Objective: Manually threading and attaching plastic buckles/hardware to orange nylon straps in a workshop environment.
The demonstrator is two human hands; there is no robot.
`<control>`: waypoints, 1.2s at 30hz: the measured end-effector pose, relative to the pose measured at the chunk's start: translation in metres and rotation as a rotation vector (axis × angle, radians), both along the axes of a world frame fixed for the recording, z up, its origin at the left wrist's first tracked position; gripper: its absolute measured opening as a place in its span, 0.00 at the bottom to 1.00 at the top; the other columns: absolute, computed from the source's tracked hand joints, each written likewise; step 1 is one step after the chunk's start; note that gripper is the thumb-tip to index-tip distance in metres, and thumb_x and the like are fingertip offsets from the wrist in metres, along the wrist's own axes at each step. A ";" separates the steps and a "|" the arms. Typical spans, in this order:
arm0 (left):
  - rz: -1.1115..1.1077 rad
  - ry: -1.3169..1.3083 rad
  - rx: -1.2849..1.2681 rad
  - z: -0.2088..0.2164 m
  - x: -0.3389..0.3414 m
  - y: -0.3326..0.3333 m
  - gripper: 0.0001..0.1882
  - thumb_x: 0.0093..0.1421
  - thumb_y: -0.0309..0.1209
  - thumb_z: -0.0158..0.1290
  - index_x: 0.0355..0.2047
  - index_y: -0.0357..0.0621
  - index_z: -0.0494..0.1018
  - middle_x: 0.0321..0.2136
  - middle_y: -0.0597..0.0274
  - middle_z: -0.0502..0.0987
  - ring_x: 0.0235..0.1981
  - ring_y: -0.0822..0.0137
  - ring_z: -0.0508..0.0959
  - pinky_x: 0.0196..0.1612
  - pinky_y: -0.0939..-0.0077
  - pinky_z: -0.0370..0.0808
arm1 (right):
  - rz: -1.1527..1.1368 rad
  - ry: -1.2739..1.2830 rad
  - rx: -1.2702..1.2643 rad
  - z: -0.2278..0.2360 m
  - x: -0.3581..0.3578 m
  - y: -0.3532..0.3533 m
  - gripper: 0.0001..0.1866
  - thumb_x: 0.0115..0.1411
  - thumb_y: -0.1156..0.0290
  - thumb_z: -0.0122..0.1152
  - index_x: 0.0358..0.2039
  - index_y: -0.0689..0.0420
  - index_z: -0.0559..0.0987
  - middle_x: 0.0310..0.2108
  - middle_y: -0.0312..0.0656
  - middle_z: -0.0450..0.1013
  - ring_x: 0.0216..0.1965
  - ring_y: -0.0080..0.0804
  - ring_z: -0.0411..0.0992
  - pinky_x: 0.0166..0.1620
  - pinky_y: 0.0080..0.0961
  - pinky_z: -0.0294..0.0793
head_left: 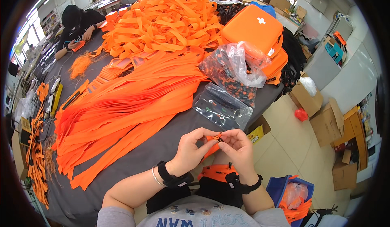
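In front of my body, over my lap, both hands meet at the fingertips. My left hand point(190, 146) pinches an orange fabric strip point(209, 154), whose tail hangs below the fingers. My right hand point(240, 150) is closed at the same end of the strip, with thumb and forefinger on a small black piece point(219, 139). Fingers partly cover that piece, so its exact kind is unclear. Beneath my hands, more orange material with small black parts point(219, 172) lies on my lap. The nearest bundle of long flat orange strips point(130, 117) lies on the dark-covered table point(170, 135).
A clear bag of small black and orange pieces point(227, 70) and a flat clear bag point(222, 107) lie by the table edge. Behind are orange cases point(254, 28) and heaped webbing point(166, 20). A blue bin point(276, 190) stands right; another person point(77, 28) works far left.
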State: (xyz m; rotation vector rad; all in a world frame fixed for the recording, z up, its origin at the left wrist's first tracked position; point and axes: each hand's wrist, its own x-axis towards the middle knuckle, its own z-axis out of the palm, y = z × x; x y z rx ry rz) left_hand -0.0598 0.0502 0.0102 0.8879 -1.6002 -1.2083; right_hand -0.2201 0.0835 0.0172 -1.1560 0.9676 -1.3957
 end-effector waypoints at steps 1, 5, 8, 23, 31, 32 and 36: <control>0.003 -0.013 -0.032 0.000 0.001 0.000 0.11 0.54 0.21 0.57 0.38 0.36 0.76 0.30 0.64 0.76 0.29 0.76 0.72 0.36 0.83 0.70 | 0.026 -0.063 0.062 0.002 0.001 0.000 0.09 0.56 0.83 0.59 0.39 0.62 0.75 0.37 0.34 0.71 0.35 0.18 0.70 0.38 0.14 0.69; 0.006 -0.034 -0.106 0.001 0.001 0.001 0.11 0.53 0.20 0.56 0.39 0.37 0.76 0.31 0.62 0.77 0.31 0.73 0.75 0.37 0.81 0.71 | 0.068 -0.106 0.092 -0.010 -0.004 -0.001 0.08 0.57 0.82 0.58 0.38 0.62 0.75 0.36 0.34 0.72 0.33 0.17 0.69 0.38 0.13 0.69; -0.025 -0.008 -0.141 0.006 -0.001 0.000 0.12 0.54 0.19 0.55 0.40 0.38 0.76 0.31 0.61 0.77 0.32 0.72 0.76 0.39 0.80 0.72 | 0.049 -0.200 0.072 -0.017 -0.007 -0.001 0.07 0.57 0.82 0.58 0.37 0.63 0.75 0.36 0.37 0.72 0.33 0.18 0.69 0.40 0.15 0.70; -0.223 0.338 0.339 -0.007 -0.002 -0.002 0.06 0.57 0.21 0.56 0.35 0.36 0.72 0.30 0.66 0.76 0.31 0.81 0.75 0.35 0.87 0.72 | -0.039 0.077 -0.083 0.008 -0.017 -0.001 0.08 0.54 0.86 0.55 0.35 0.63 0.75 0.36 0.40 0.72 0.40 0.24 0.70 0.45 0.20 0.70; -0.266 0.462 0.378 0.032 0.005 0.007 0.07 0.56 0.20 0.56 0.34 0.37 0.70 0.30 0.65 0.76 0.31 0.80 0.75 0.36 0.86 0.72 | -0.101 0.019 -0.189 0.017 -0.025 0.006 0.07 0.55 0.85 0.56 0.35 0.63 0.74 0.35 0.39 0.72 0.39 0.22 0.70 0.44 0.19 0.69; -0.249 0.517 0.320 0.044 0.006 0.011 0.07 0.56 0.19 0.56 0.34 0.37 0.70 0.30 0.64 0.76 0.31 0.79 0.75 0.36 0.86 0.72 | -0.102 0.028 -0.200 0.019 -0.028 0.009 0.07 0.55 0.85 0.56 0.35 0.63 0.74 0.35 0.39 0.72 0.38 0.22 0.70 0.44 0.19 0.69; -0.188 0.701 0.072 0.108 0.018 0.026 0.08 0.54 0.16 0.55 0.34 0.37 0.69 0.32 0.63 0.76 0.33 0.75 0.75 0.38 0.82 0.72 | -0.105 0.025 -0.222 0.030 -0.031 0.022 0.08 0.55 0.85 0.56 0.35 0.63 0.74 0.35 0.39 0.72 0.38 0.23 0.70 0.44 0.19 0.69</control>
